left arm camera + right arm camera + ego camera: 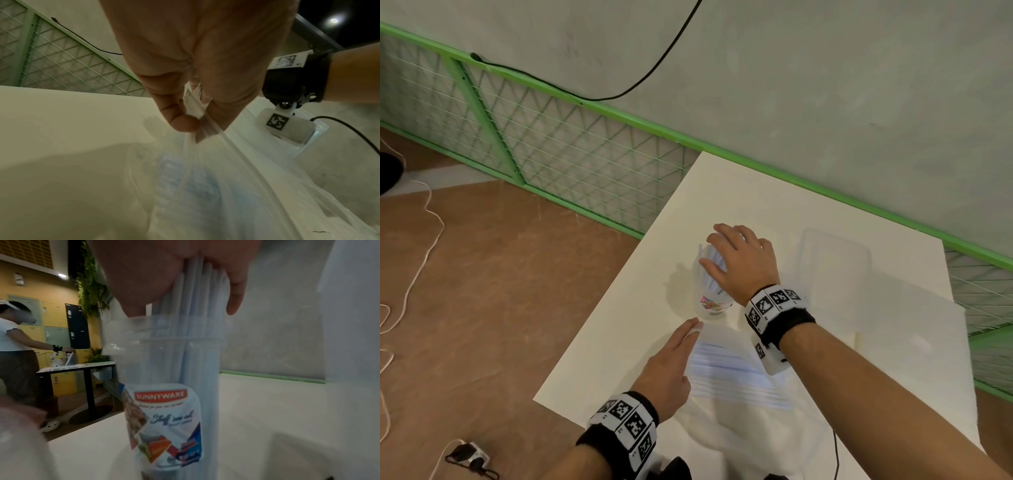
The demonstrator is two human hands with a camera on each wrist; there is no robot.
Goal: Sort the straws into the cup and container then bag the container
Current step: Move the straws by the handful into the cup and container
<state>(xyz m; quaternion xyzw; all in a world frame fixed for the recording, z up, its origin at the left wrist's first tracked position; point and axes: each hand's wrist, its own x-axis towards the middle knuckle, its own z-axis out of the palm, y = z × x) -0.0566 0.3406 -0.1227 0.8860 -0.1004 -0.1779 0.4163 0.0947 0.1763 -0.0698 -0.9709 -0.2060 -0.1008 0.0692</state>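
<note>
A clear plastic cup (714, 303) with a colourful label (164, 418) stands upright on the white table (619, 342). Pale straws (195, 308) stand bundled in it and reach above its rim. My right hand (710, 245) comes down over their tops, thumb and fingers curled round the bundle. In front of the cup lies a clear bag (739, 404) holding a container of pale blue straws (732, 371). My left hand (693, 329) pinches the bag's edge (197, 104) between thumb and fingers (180, 121).
A clear lid (832, 260) lies flat at the table's back right. A green mesh fence (551, 144) runs behind the table, below a grey wall. Cables trail over the brown floor (448, 274) at the left. Another person works at a distant table (78, 366).
</note>
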